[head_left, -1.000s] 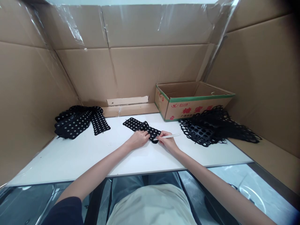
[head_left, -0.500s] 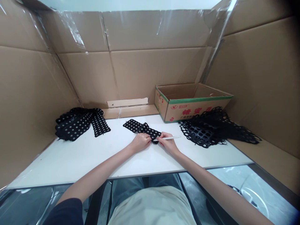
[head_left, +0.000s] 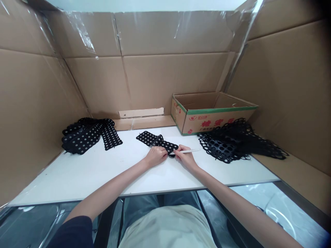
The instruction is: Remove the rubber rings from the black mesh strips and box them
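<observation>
A black strip of fabric (head_left: 145, 138) with rows of round holes lies folded over itself at mid-table. My left hand (head_left: 156, 156) is closed at its near edge, fingertips pinching the fabric. Facing it, my right hand (head_left: 185, 157) grips a slim white pen-shaped tool (head_left: 190, 151), its back end sticking out to the right. The tool's tip meets the fabric between my hands and is hidden by my fingers, so its exact kind does not show.
On the left lies a heap of black dotted strips (head_left: 84, 137). A tangled pile of black large-holed mesh (head_left: 227, 144) rests at right against an open cardboard box (head_left: 219, 119) with green edging. Tall cardboard walls (head_left: 176, 75) enclose the white table (head_left: 103, 182) on three sides.
Almost nothing differs. The folded part of the strip above my left hand has shifted slightly; both hands keep their places.
</observation>
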Available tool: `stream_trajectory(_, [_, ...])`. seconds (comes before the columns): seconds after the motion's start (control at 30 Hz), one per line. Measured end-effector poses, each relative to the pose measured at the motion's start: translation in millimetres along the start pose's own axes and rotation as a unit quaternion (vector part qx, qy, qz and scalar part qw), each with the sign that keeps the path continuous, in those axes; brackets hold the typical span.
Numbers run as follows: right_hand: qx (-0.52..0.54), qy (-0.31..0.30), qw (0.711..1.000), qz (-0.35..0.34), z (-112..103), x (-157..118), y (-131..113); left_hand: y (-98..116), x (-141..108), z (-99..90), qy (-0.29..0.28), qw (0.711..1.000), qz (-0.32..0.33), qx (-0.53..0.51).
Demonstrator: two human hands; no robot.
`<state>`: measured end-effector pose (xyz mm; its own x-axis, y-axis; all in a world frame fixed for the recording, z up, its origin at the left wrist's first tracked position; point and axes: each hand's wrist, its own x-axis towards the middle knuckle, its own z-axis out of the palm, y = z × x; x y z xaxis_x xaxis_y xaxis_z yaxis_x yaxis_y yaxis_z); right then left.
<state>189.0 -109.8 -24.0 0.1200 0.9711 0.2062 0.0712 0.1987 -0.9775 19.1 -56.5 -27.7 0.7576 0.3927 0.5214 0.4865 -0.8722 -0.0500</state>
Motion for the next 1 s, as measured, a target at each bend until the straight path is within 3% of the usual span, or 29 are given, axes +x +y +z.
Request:
stream_trajectory(0.23, [0.047,0.017,0.998,0.037,-0.5,2.8,2.0,0.6,0.6,-1.3,-0.002,1.000,-0.020,-0.016])
stream_trajectory(0.53, [0.025,-0.006,1.000,0.018,-1.2,2.0,4.2,2.4,1.1,1.0,0.009,0.997,-0.072,-0.039])
stream_trajectory(1.0, [0.009,-0.036,0.999,-0.010,-3.1,5.2,15.1,2.7,2.1,1.6,0.008,0.993,-0.100,-0.059])
